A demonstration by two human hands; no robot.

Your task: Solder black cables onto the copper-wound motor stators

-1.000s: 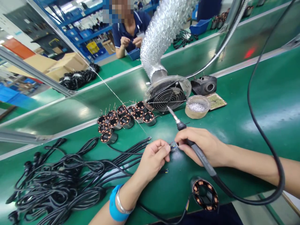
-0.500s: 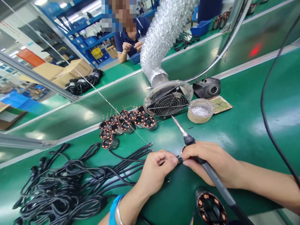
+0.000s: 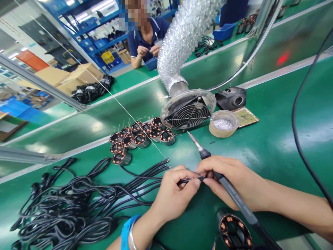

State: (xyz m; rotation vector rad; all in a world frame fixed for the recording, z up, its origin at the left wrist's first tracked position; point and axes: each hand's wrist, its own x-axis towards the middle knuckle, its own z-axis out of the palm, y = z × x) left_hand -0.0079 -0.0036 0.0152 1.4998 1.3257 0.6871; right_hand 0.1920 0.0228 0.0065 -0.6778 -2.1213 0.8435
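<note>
Between thumb and fingers, my left hand pinches a black cable near its end. My right hand holds a soldering iron, its bare metal tip pointing up and left, away from the cable. The fingertips of this hand also meet the cable end close to my left fingertips; the small wires there are partly hidden. A copper-wound stator stands at the bottom edge, below my right hand. Several more stators are grouped beyond my left hand, short wires sticking up from them.
Black cables lie heaped at the left. A fume fan with a silver duct stands ahead, beside a round tub and a black iron holder. A person sits across the bench. A black cord hangs at right.
The soldering iron and its tip have shifted slightly left with my right hand. My fingertips have moved a little along the cable end, and more of the cable shows between my hands.
</note>
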